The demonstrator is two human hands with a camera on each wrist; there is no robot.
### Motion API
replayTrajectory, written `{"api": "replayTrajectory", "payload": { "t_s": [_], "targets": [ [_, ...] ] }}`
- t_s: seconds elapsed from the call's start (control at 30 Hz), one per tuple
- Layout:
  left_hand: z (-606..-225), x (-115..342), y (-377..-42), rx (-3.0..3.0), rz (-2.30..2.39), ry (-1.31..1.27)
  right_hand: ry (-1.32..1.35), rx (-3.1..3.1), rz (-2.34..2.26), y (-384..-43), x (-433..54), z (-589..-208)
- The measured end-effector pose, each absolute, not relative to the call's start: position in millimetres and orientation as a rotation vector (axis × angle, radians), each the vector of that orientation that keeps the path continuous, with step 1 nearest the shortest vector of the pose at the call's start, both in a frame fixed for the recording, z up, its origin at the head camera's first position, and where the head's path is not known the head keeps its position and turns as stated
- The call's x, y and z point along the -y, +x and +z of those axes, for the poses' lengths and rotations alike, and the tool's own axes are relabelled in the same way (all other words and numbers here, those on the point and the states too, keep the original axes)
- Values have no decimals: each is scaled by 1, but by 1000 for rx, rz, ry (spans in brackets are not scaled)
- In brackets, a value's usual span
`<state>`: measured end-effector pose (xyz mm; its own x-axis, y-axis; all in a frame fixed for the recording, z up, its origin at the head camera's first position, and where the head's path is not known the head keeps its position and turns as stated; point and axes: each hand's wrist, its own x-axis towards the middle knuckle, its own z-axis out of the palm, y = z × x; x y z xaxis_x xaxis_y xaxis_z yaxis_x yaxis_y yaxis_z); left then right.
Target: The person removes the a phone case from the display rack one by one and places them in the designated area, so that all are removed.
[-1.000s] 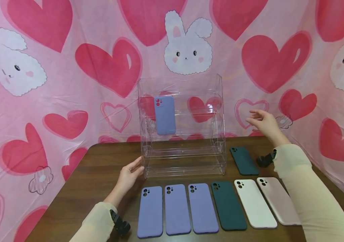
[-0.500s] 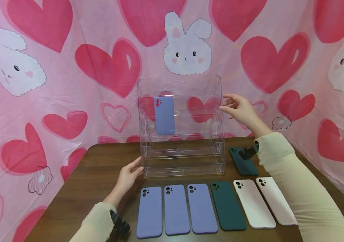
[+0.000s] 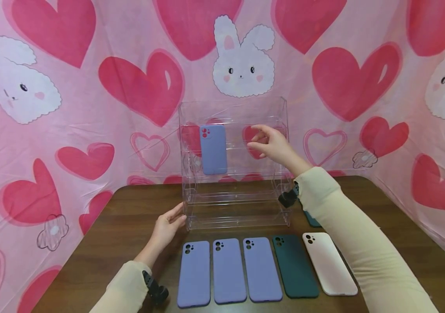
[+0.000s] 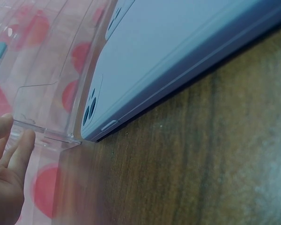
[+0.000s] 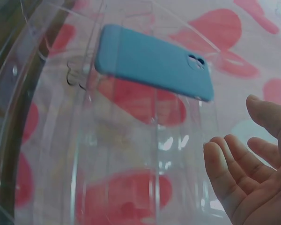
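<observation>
A clear tiered display rack (image 3: 238, 224) stands on the wooden table. One lavender-blue phone case (image 3: 214, 150) stands upright in an upper tier, left of centre; the right wrist view shows the same phone case (image 5: 152, 61) with its camera cutouts toward the hand. My right hand (image 3: 271, 145) is in front of the rack's upper right part, fingers loosely bent and apart, holding nothing; it is to the right of that case. Low on the rack's left side, my left hand (image 3: 165, 228) touches the clear edge with its fingertips. In the left wrist view, the left hand (image 4: 9, 168) is beside the rack's corner.
In front of the rack lies a row of cases: several lavender ones, including a lavender case (image 3: 194, 274), then a dark green case (image 3: 296, 266) and a pale pinkish-white case (image 3: 330, 264). Another green case (image 3: 312, 219) is mostly behind the right sleeve. A patterned cloth (image 3: 121, 39) hangs behind.
My right hand has moved left, from beside the rack to in front of its upper tiers. The right forearm now covers the pink case at the row's end. The left hand stays put.
</observation>
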<state>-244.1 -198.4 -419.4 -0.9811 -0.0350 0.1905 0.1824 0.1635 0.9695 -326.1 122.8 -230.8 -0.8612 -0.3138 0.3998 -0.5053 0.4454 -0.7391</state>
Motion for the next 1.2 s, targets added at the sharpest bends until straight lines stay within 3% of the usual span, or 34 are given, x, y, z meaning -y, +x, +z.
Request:
{"api": "replayTrajectory", "payload": {
  "t_s": [1.2],
  "targets": [
    [-420,198,-243,2253,-1911,-157,546,2447,1869,-353,-48,-273]
  ]
}}
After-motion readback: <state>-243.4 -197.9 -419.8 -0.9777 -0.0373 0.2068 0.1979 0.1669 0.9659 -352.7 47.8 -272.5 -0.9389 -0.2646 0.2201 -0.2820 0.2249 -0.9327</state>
